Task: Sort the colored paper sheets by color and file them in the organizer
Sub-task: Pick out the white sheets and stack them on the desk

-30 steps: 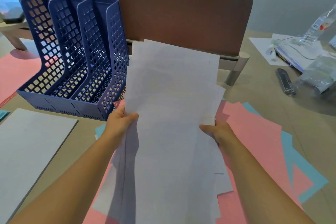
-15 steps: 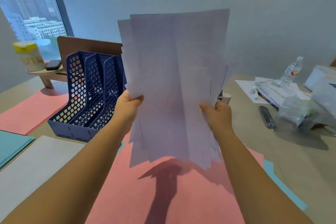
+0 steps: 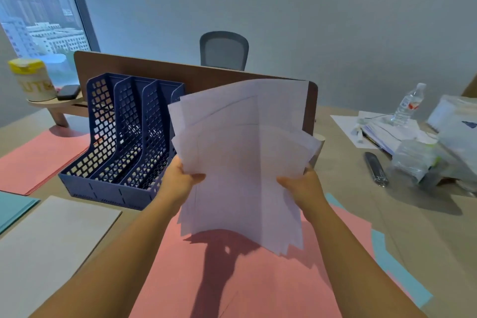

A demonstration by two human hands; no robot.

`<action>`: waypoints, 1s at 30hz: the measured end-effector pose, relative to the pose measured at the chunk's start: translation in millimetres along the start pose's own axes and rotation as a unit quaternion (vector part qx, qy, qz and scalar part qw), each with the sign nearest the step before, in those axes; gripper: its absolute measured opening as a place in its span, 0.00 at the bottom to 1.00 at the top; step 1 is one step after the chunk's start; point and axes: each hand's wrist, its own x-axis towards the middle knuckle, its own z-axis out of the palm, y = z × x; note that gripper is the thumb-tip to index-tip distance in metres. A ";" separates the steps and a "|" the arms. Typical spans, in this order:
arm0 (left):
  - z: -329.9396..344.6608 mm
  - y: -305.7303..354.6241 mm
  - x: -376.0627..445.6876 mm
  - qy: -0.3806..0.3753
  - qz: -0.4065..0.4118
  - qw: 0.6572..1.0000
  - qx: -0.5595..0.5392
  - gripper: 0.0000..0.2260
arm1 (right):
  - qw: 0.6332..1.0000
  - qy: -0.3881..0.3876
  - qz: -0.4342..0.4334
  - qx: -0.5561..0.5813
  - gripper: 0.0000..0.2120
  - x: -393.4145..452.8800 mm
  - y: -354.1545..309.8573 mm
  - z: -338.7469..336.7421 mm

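We hold a loose, fanned stack of white sheets (image 3: 245, 162) up off the surface (image 3: 361, 204), at the centre of our view. Our left hand (image 3: 180, 183) grips the stack's left edge, at about 9 o'clock from its middle: the thumb lies across the front of the paper and the fingers curl behind it, hidden. Our right hand (image 3: 304, 186) grips the right edge at 3 o'clock in the same way, thumb in front and fingers behind, clamped on the sheets. The sheets are uneven, their corners splayed at the top.

At 10 o'clock from the stack stands the blue organizer (image 3: 124, 142), an upright mesh file rack with several slots; no paper shows in them. Beneath our arms, at 6 o'clock, pink sheets (image 3: 232, 279) lie flat, with teal sheets (image 3: 397, 268) poking out at 4 o'clock. At 8 o'clock lies a white pile (image 3: 46, 245), with a teal pile (image 3: 13, 209) and a pink pile (image 3: 38, 160) beyond it to the left. A water bottle (image 3: 409, 103) stands at 2 o'clock.
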 end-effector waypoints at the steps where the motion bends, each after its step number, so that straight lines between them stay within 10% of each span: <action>1: 0.6 -6.8 1.7 0.004 -0.017 1.000 0.005 0.20 | 1.000 0.001 0.012 0.004 0.22 1.1 5.8 0.7; 23: -7.1 13.1 26.1 -0.043 0.043 0.997 -0.047 0.21 | 0.999 -0.043 -0.008 0.023 0.24 14.2 1.5 -12.6; 30: 1.5 -0.1 23.2 -0.059 0.007 0.998 -0.026 0.19 | 0.998 -0.018 0.059 0.001 0.10 8.4 10.2 -0.7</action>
